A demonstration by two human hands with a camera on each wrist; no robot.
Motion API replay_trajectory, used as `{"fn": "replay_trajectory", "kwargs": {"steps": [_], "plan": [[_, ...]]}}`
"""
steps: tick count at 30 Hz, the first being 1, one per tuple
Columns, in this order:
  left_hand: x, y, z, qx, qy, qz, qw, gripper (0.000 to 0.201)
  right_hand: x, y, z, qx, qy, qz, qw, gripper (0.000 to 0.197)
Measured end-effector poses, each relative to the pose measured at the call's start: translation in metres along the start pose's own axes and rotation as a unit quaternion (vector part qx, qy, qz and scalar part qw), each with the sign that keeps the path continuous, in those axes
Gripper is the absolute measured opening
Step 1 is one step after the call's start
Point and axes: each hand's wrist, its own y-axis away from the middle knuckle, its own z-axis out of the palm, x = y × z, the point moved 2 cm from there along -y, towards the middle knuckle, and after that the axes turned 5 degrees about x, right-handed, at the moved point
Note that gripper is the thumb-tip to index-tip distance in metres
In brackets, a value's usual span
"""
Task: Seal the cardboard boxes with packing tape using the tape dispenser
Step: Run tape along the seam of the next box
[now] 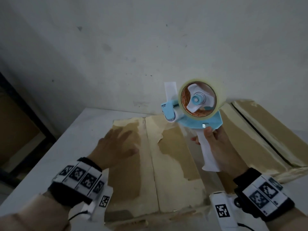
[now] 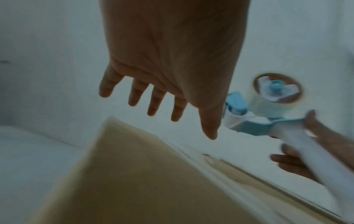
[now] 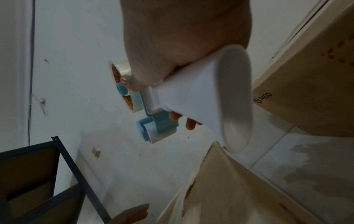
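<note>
A tape dispenser [image 1: 191, 112] is held up in the air above the far edge of a cardboard box [image 1: 173, 157], apart from it. The right hand [image 1: 218, 147] grips its white handle [image 1: 208, 152], fingers curled round the far side and the thumb lying along the near side, its tip up at the blue frame. The handle points down toward the person; the roll sits at the top.

The dispenser has a pale blue frame, a white handle with a flared end, and a white roller at the front left. A short white tongue [image 1: 170, 90] stands upright above the roller. The roll of clear packing tape [image 1: 198, 99] has a brown core with orange print that is too blurred to read. Small dark lettering on the blue front block is also unreadable.

The left hand [image 1: 115, 147] hovers over the box's left flap, fingers straight and spread; the head view does not settle whether it touches.

The box lies on a white desk [image 1: 66, 147], flaps closed, its top torn and patchy. A second box [image 1: 260, 134] lies at the desk's right edge; the right wrist view shows "PICO" printed on its side. A dark shelf [image 3: 38, 181] stands beyond the desk's left edge.
</note>
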Motion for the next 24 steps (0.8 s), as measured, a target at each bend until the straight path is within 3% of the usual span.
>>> {"fn": "replay_trajectory", "kwargs": {"steps": [2,5,10,15,20,22,24], "plan": [[-0.01,-0.012,0.002,-0.08,0.025,-0.046,0.995,0.119,0.002,-0.002,0.002,-0.002,-0.003,0.001,1.0,0.074],[-0.01,-0.015,0.004,-0.165,0.029,-0.038,0.985,0.098,0.002,-0.008,0.002,0.009,-0.004,0.005,1.0,0.082],[-0.001,-0.009,-0.001,-0.173,-0.024,-0.009,0.985,0.091,-0.009,-0.02,0.001,-0.016,0.032,-0.013,0.999,0.072],[0.022,0.007,-0.002,-0.207,-0.06,0.061,0.975,0.106,-0.016,-0.03,0.007,-0.029,0.052,-0.016,0.998,0.078],[0.031,0.008,-0.025,-0.154,0.032,0.091,0.983,0.058,-0.015,-0.032,0.012,-0.037,0.058,-0.041,0.997,0.08],[0.03,0.001,-0.041,-0.053,0.158,0.077,0.983,0.077,-0.016,-0.032,0.012,-0.033,0.049,-0.043,0.997,0.083],[0.032,-0.008,-0.051,0.042,0.288,0.049,0.955,0.065,-0.016,-0.032,0.01,-0.044,0.044,-0.052,0.997,0.078]]}}
